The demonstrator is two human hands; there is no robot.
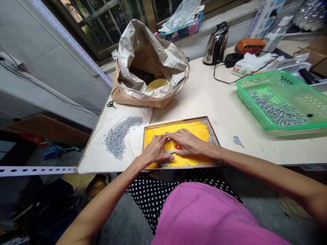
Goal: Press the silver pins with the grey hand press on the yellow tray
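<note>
My left hand (155, 149) and my right hand (188, 142) meet over a shallow tray (146, 136) with a yellow bottom and a brown rim. Their fingers curl toward each other, with the fingertips nearly touching. Between the hands a narrow greyish metal-looking piece (169, 151) shows, mostly covered by fingers; its kind is unclear. Beneath lies a red mark (177, 146) on the yellow bottom. Small metal pins (211, 137) line the tray's right side, and a few lie along its front edge. Left of the tray, a curved heap of similar pins (116, 137) rests on the table.
Behind the tray stands an open sack (145, 98) with a yellow dish (158, 84) inside. A green basket (281, 129) of metal pins is at right. Beyond are a kettle (216, 44), an orange-and-black battery-like block (249, 46) and a cord. Green-handled scissors (111, 104) lie near the left edge.
</note>
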